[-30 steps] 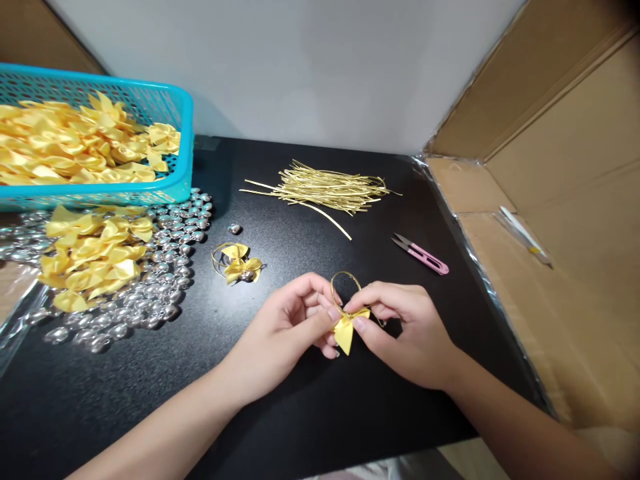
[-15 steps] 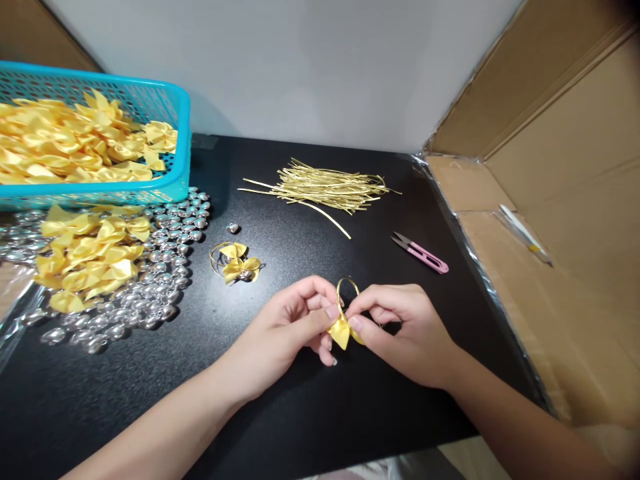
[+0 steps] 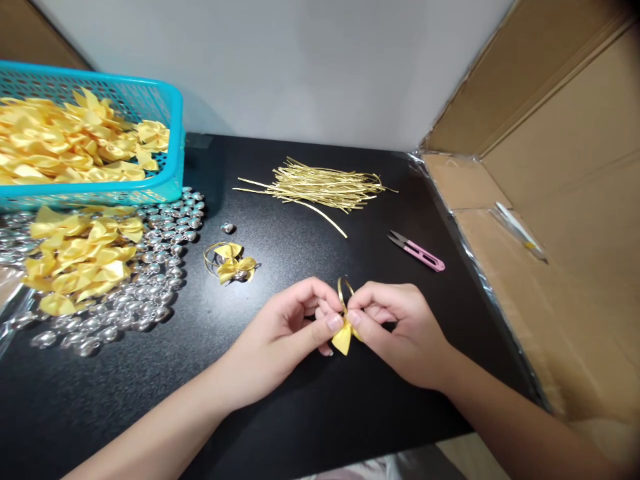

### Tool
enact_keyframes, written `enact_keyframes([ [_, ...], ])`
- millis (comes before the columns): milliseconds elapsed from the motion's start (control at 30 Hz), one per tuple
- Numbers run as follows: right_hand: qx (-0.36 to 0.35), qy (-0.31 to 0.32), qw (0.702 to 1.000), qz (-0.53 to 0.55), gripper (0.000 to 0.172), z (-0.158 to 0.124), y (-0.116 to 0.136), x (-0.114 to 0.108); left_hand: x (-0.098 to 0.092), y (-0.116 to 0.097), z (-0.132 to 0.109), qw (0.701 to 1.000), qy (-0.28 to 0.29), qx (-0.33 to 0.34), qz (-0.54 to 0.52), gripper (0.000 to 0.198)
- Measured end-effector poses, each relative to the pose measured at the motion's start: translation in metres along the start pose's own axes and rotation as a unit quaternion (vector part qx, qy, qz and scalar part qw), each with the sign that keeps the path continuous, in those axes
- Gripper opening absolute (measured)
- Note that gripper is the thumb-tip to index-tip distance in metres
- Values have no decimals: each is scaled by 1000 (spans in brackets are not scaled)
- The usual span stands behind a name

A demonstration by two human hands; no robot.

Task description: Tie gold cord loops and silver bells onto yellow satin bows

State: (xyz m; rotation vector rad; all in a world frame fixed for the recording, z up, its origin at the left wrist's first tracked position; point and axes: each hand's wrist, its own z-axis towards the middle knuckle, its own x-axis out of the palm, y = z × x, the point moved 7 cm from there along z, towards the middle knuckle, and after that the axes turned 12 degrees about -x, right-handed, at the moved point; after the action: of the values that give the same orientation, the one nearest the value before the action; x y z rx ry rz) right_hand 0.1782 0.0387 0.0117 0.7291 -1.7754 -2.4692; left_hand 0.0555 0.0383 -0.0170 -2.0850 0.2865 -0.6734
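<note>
Bright even overhead light; soft shadows; mild glare on black table (image 3: 280,413); wide-angle edge distortion.

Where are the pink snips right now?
In the head view, the pink snips lie on the black table, right of centre, beyond the right hand, between the gold wire bundle and the cardboard box.

Wires (image 3: 325,188) behind bow (image 3: 343,338), basket (image 3: 125,193) left, snips (image 3: 417,252) right.

Black tabletop (image 3: 300,413) against a plain pale wall (image 3: 300,60), cardboard panel (image 3: 575,167) alongside.
</note>
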Motion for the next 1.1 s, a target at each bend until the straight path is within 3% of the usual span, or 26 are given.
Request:
enact_keyframes([
  [267, 20, -2, 999, 39, 16, -1, -1, 0, -2, 5, 0, 999, 22, 8, 26, 14],
  [400, 9, 0, 999, 33, 17, -1, 2, -1, -3, 5, 0, 1000, 6, -1, 26, 14],
  [600, -69, -32, 997, -20, 7, 2, 15, -10, -4, 3, 0, 1000, 10, -8, -21, 12],
  [867, -109, -17, 992, -61, 14, 4, 19, -9, 0, 3, 1, 994, 56, 6, -95, 9],
  [1100, -171, -21, 972, -160, 14, 4, 26, -8, -7, 3, 0, 998, 13, 13, -57, 6],
])
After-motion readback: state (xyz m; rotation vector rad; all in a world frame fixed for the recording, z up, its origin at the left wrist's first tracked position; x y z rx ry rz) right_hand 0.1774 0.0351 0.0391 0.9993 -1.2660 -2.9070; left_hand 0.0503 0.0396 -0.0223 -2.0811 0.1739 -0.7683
